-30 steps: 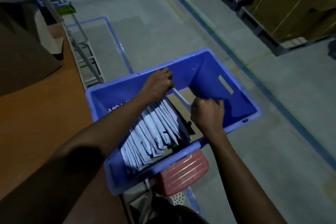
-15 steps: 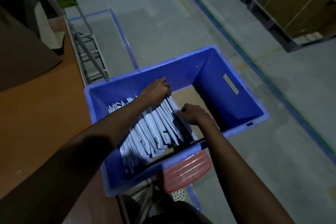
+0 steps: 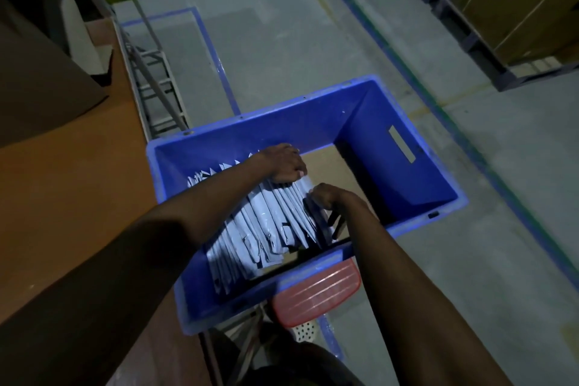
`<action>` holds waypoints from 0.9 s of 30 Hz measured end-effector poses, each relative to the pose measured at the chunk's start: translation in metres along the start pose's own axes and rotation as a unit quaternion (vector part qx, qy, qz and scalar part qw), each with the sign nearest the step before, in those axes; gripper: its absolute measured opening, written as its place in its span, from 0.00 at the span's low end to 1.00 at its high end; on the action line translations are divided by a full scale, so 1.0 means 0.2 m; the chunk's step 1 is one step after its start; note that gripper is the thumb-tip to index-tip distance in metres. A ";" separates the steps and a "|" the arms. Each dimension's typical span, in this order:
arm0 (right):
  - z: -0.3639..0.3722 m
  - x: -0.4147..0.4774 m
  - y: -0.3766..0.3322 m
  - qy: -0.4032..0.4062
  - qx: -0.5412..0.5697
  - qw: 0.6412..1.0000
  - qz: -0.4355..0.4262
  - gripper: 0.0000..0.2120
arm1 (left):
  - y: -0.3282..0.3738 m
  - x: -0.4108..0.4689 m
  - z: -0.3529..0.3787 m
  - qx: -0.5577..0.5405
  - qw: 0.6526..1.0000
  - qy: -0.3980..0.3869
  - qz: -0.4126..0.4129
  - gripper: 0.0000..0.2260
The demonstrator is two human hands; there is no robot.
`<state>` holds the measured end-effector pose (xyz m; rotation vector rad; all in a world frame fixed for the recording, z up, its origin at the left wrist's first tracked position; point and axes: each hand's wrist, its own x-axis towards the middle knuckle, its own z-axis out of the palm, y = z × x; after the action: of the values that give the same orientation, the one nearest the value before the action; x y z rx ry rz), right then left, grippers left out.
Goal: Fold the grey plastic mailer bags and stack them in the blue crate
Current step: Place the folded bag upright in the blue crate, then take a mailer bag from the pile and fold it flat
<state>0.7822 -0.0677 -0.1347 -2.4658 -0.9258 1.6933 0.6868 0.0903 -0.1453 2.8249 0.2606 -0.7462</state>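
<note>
A blue crate (image 3: 313, 122) stands in front of me, beside an orange table. Inside it, several folded grey mailer bags (image 3: 269, 229) stand on edge in a row that leans left. My left hand (image 3: 283, 163) rests with curled fingers on the far ends of the last bags in the row. My right hand (image 3: 326, 196) presses with curled fingers against the rightmost bag, near its middle. The right half of the crate shows a bare brown cardboard floor (image 3: 326, 166).
The orange table (image 3: 72, 185) lies to the left, with a brown cardboard sheet (image 3: 34, 84) on it. A red stool seat (image 3: 316, 291) sits below the crate's near edge. Grey floor with blue tape lines stretches ahead; cardboard boxes on pallets (image 3: 517, 9) stand at the far right.
My right hand has come down from the crate's near rim to the rightmost bag and pushed it against the row. My left hand stays at the far ends of the bags.
</note>
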 end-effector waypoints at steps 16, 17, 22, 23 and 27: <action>0.12 -0.55 -0.03 0.355 0.099 0.904 -0.216 0.14 | 0.20 -0.78 -0.02 -0.139 0.928 0.328 -0.112 0.15; 0.17 -0.57 -0.05 0.374 0.094 0.892 -0.235 0.13 | 0.21 -0.87 0.02 -0.141 0.911 0.361 -0.138 0.15; 0.50 -0.68 -0.32 0.401 0.063 0.834 -0.375 0.11 | 0.20 -1.33 0.26 -0.158 0.816 0.494 -0.256 0.13; 0.58 -0.71 -0.40 0.399 0.052 0.822 -0.402 0.11 | 0.20 -1.43 0.30 -0.154 0.802 0.504 -0.279 0.12; 0.93 -0.83 -0.72 0.372 0.012 0.788 -0.491 0.10 | 0.17 -1.86 0.45 -0.146 0.760 0.515 -0.368 0.11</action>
<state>0.5165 -0.0850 -0.0250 -1.7202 -1.5535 0.3425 0.3336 -0.0077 -0.0285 2.4247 1.5257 0.8231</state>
